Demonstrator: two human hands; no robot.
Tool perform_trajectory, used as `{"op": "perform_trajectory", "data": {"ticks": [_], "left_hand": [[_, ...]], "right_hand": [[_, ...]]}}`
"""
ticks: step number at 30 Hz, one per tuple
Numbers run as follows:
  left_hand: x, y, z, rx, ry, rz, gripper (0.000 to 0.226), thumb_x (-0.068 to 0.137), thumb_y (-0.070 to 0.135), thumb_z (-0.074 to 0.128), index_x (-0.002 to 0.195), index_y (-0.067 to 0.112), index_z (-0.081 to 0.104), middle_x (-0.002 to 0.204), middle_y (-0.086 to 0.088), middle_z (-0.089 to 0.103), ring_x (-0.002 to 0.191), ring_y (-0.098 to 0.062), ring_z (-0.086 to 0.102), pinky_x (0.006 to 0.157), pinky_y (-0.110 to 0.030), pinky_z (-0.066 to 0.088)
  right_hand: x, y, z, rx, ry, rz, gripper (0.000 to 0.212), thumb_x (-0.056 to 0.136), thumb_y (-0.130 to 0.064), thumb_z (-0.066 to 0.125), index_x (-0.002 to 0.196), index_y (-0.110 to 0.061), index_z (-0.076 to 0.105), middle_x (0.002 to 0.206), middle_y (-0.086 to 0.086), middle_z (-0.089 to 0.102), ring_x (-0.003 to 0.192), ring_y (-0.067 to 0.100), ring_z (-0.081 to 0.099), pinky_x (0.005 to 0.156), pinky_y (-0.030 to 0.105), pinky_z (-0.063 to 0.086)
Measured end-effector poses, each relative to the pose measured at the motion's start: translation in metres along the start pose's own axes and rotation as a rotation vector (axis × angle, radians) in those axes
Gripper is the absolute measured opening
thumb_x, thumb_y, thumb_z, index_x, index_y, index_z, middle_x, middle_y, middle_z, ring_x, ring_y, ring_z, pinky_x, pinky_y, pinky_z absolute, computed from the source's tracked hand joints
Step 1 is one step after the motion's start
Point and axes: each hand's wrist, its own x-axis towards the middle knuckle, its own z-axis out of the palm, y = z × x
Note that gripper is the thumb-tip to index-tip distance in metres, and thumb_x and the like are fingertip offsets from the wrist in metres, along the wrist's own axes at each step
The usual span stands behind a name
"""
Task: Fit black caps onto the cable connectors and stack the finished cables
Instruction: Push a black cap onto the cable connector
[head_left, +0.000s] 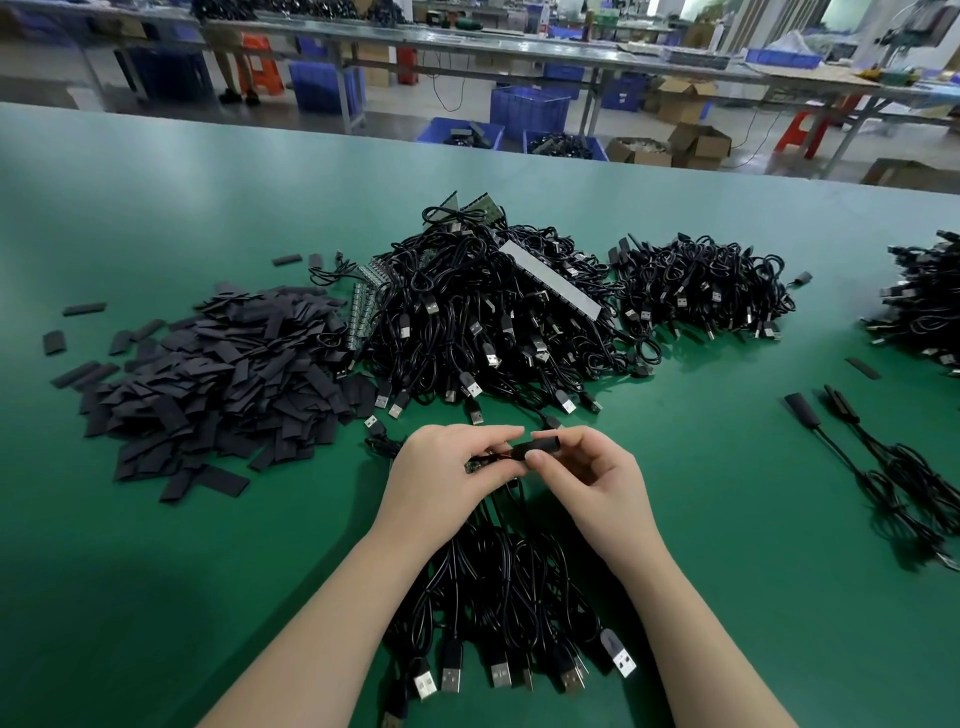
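left hand (441, 473) pinching connector (480, 464), right hand (587, 467) gripping black cap (540, 448)

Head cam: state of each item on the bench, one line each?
left hand: pinching the small board end of a cable
right hand: pinching black cap
black cap: partway over the cable end
loose caps: heaped, unused
uncapped cables: tangled pile
capped cables: laid aside
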Motion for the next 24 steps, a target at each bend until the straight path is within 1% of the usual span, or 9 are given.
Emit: {"op": "perform_trajectory", "data": {"ticks": [4, 6, 9, 11, 13, 16, 20, 21, 24], "left_hand": [[-0.0023, 0.0023, -0.0002, -0.024, 0.033, 0.011, 0.039, 0.077, 0.039, 0.079, 0.115, 0.041, 0.069, 0.096, 0.025, 0.07, 0.101, 0.001, 0.06, 0.093, -0.022, 0.045], [-0.0025, 0.004, 0.0002, -0.019, 0.035, 0.036, 0.039, 0.078, 0.037, 0.079, 0.116, 0.039, 0.069, 0.099, 0.026, 0.07, 0.102, 0.002, 0.061, 0.096, -0.024, 0.046], [-0.0012, 0.0042, 0.0007, -0.01, 0.06, 0.051, 0.027, 0.08, 0.031, 0.078, 0.107, 0.034, 0.074, 0.097, 0.023, 0.071, 0.096, 0.004, 0.063, 0.09, -0.031, 0.051], [-0.0008, 0.0042, 0.0005, 0.011, 0.083, 0.027, 0.022, 0.081, 0.033, 0.078, 0.103, 0.034, 0.076, 0.094, 0.021, 0.072, 0.094, 0.002, 0.064, 0.088, -0.031, 0.051], [-0.001, 0.0042, 0.0003, 0.026, 0.106, 0.014, 0.023, 0.08, 0.035, 0.078, 0.103, 0.034, 0.076, 0.094, 0.021, 0.072, 0.094, 0.002, 0.064, 0.089, -0.028, 0.05], [-0.0014, 0.0052, 0.0003, 0.039, 0.112, 0.047, 0.02, 0.079, 0.032, 0.079, 0.099, 0.032, 0.077, 0.09, 0.02, 0.073, 0.094, 0.004, 0.062, 0.084, -0.021, 0.048], [-0.0015, 0.0063, 0.0003, 0.037, 0.093, 0.061, 0.021, 0.08, 0.034, 0.078, 0.101, 0.031, 0.077, 0.093, 0.02, 0.073, 0.093, 0.003, 0.064, 0.087, -0.025, 0.05], [-0.0017, 0.0063, 0.0004, 0.034, 0.101, 0.044, 0.023, 0.079, 0.035, 0.078, 0.102, 0.032, 0.077, 0.093, 0.02, 0.073, 0.093, 0.003, 0.064, 0.087, -0.023, 0.05], [-0.0018, 0.0052, 0.0005, 0.02, 0.133, 0.002, 0.021, 0.076, 0.038, 0.08, 0.096, 0.032, 0.077, 0.088, 0.023, 0.071, 0.091, 0.006, 0.062, 0.081, -0.01, 0.045]], "right_hand": [[-0.0003, -0.0007, -0.0013, 0.082, 0.01, 0.044, 0.02, 0.088, -0.006, 0.072, 0.084, -0.025, 0.074, 0.079, -0.002, 0.074, 0.074, 0.005, 0.069, 0.07, 0.016, 0.052], [0.0004, -0.0003, -0.0022, 0.128, 0.038, 0.07, 0.016, 0.089, -0.01, 0.071, 0.084, -0.024, 0.075, 0.082, 0.003, 0.075, 0.076, 0.009, 0.07, 0.07, 0.017, 0.053], [0.0017, 0.0007, -0.0021, 0.199, 0.081, 0.105, 0.014, 0.089, -0.01, 0.07, 0.084, -0.023, 0.075, 0.086, 0.005, 0.077, 0.082, 0.013, 0.073, 0.073, 0.017, 0.053], [0.0019, 0.0009, -0.0011, 0.219, 0.084, 0.116, 0.013, 0.089, -0.011, 0.07, 0.085, -0.023, 0.075, 0.087, 0.006, 0.077, 0.083, 0.014, 0.073, 0.073, 0.017, 0.054], [0.002, 0.0011, -0.0003, 0.215, 0.084, 0.117, 0.011, 0.09, -0.011, 0.07, 0.088, -0.022, 0.074, 0.088, 0.007, 0.077, 0.084, 0.015, 0.074, 0.074, 0.018, 0.054], [0.0024, 0.001, 0.0002, 0.216, 0.073, 0.121, 0.012, 0.09, -0.011, 0.071, 0.09, -0.021, 0.075, 0.089, 0.008, 0.077, 0.085, 0.017, 0.074, 0.075, 0.018, 0.054], [0.0017, 0.0004, 0.0017, 0.205, 0.065, 0.119, 0.016, 0.09, -0.011, 0.071, 0.088, -0.026, 0.078, 0.087, 0.006, 0.077, 0.082, 0.014, 0.073, 0.073, 0.017, 0.053], [0.0019, 0.0003, 0.0022, 0.209, 0.074, 0.12, 0.016, 0.09, -0.012, 0.071, 0.087, -0.026, 0.078, 0.087, 0.006, 0.077, 0.081, 0.014, 0.073, 0.072, 0.017, 0.053], [0.0019, -0.0001, 0.0026, 0.229, 0.109, 0.123, 0.013, 0.089, -0.014, 0.071, 0.086, -0.025, 0.078, 0.086, 0.007, 0.077, 0.078, 0.013, 0.072, 0.071, 0.017, 0.053]]}}
